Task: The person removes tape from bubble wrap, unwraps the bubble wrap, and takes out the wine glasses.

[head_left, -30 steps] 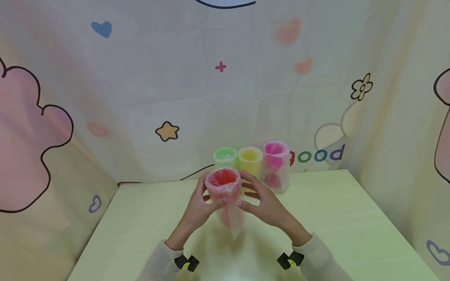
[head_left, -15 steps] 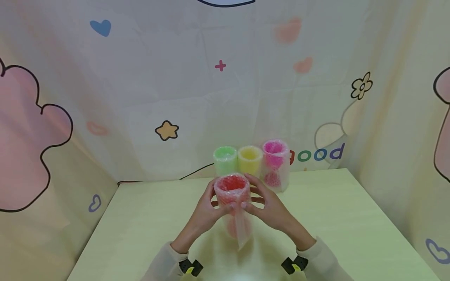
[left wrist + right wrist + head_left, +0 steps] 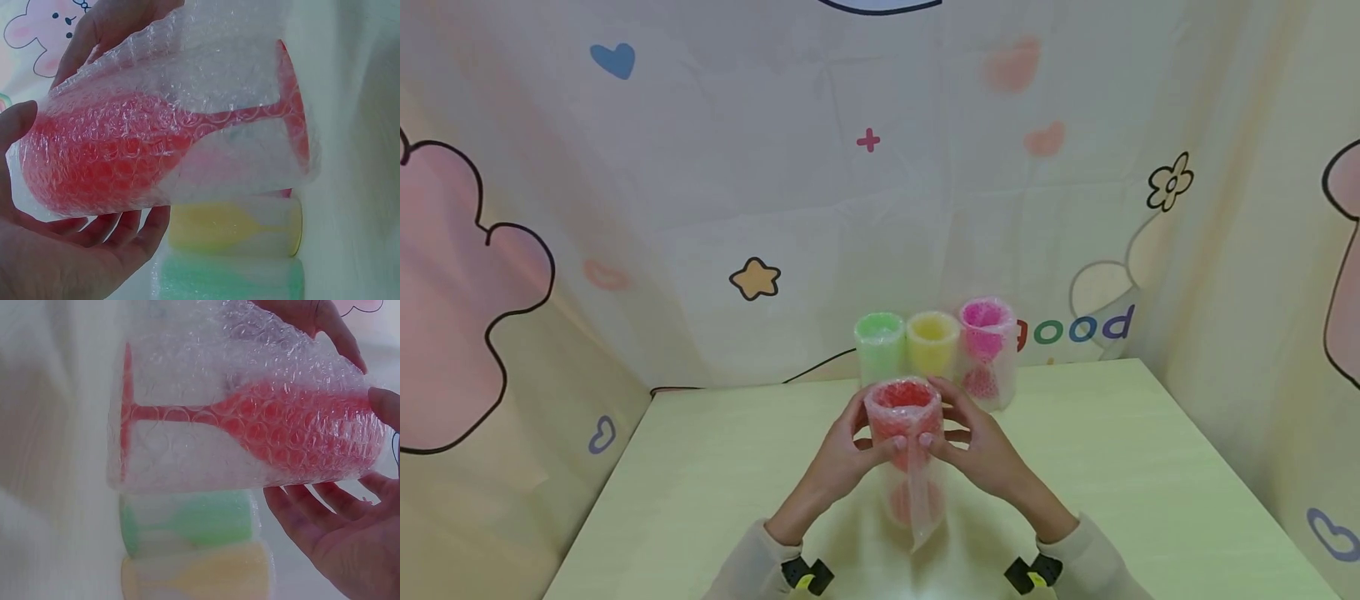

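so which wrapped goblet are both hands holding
The red stemmed goblet in clear bubble wrap, between the left hand and right hand; the wrapped green goblet, yellow goblet and pink goblet stand behind.

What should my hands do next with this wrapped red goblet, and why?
I'd probably smooth the loose wrap edge with your right hand: it runs down the front between your hands to a pointed tip, and your left hand also grips the wrapped red goblet.

The word "good" (image 3: 1071, 329) is printed in red, green, blue and purple lowercase letters, its "g" partly hidden, on the backdrop cloth (image 3: 865, 225); higher up, a plus sign (image 3: 868, 140) is shown.
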A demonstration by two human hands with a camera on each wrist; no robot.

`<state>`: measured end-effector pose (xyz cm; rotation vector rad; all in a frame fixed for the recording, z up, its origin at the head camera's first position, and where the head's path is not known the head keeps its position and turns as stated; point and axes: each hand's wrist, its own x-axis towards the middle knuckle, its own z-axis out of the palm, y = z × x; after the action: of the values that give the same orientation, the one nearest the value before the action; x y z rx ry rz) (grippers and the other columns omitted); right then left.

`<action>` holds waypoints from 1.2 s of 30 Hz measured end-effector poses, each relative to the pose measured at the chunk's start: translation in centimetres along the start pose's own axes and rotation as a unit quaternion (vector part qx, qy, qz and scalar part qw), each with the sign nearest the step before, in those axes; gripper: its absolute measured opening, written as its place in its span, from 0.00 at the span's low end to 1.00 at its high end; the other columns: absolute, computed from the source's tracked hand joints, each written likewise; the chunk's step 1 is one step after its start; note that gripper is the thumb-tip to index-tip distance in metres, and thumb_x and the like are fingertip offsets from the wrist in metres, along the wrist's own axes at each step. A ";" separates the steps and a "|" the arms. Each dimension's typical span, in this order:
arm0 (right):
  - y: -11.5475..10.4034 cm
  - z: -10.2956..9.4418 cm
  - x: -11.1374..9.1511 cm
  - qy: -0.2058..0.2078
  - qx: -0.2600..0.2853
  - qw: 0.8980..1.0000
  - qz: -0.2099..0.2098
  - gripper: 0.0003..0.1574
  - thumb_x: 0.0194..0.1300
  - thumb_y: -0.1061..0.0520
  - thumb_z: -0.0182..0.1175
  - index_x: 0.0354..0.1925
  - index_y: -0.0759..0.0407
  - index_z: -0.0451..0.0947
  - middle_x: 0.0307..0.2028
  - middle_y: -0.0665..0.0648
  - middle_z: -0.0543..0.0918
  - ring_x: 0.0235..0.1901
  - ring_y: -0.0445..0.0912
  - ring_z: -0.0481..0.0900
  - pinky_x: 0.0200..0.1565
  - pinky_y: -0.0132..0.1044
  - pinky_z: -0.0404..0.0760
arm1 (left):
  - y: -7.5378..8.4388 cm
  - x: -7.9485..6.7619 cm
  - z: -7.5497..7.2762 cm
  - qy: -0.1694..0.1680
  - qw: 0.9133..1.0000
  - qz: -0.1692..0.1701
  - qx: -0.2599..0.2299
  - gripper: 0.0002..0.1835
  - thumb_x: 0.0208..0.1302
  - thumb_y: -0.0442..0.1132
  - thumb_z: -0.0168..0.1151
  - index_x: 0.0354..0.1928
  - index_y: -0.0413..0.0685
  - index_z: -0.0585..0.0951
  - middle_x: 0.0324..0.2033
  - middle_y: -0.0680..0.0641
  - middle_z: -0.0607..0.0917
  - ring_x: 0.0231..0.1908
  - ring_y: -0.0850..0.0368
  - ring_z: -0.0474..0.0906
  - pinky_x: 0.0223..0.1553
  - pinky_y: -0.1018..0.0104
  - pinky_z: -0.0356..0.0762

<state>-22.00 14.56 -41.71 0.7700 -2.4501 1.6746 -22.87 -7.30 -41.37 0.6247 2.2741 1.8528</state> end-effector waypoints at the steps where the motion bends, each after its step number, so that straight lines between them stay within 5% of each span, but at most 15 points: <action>1: 0.1 0.1 0.0 -0.001 0.004 1.000 0.002 0.41 0.62 0.52 0.61 0.68 0.37 0.54 0.61 0.52 0.69 0.58 0.55 0.73 0.50 0.43 0.81 | -0.3 0.0 0.0 -0.002 1.000 0.000 -0.002 0.38 0.55 0.48 0.66 0.66 0.67 0.59 0.58 0.55 0.73 0.57 0.55 0.69 0.51 0.63 0.77; 8: 1.0 0.4 -0.3 -0.008 0.024 0.999 0.038 0.40 0.62 0.51 0.61 0.68 0.40 0.55 0.61 0.57 0.69 0.57 0.57 0.73 0.49 0.37 0.82 | -1.8 -0.1 -0.1 -0.010 1.000 -0.025 -0.002 0.36 0.55 0.53 0.65 0.66 0.65 0.61 0.59 0.54 0.73 0.59 0.50 0.68 0.53 0.55 0.77; 16: 2.1 1.1 -0.6 -0.001 0.020 0.991 0.134 0.37 0.61 0.44 0.60 0.66 0.35 0.57 0.60 0.54 0.70 0.52 0.53 0.75 0.46 0.41 0.82 | -4.0 0.3 0.5 -0.021 0.996 -0.081 -0.040 0.33 0.58 0.54 0.62 0.63 0.56 0.64 0.57 0.45 0.75 0.54 0.52 0.74 0.45 0.61 0.79; 25: 3.5 1.6 -0.7 -0.004 0.048 0.978 0.202 0.38 0.60 0.40 0.59 0.65 0.40 0.59 0.59 0.58 0.71 0.47 0.50 0.79 0.39 0.40 0.83 | -5.6 0.4 1.0 -0.033 0.989 -0.140 -0.025 0.40 0.59 0.62 0.56 0.68 0.52 0.58 0.63 0.43 0.70 0.57 0.50 0.73 0.47 0.56 0.79; 36: 4.8 2.2 -1.0 0.015 0.026 0.971 0.237 0.33 0.62 0.37 0.55 0.63 0.43 0.63 0.57 0.59 0.74 0.47 0.50 0.79 0.33 0.42 0.84 | -6.7 0.0 1.4 -0.037 0.986 -0.165 -0.003 0.44 0.60 0.62 0.55 0.71 0.48 0.53 0.64 0.38 0.68 0.59 0.46 0.72 0.47 0.55 0.81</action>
<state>-22.76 14.26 -47.03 0.1558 -2.7302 1.8761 -23.85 -7.05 -48.18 0.2867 2.1672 1.6494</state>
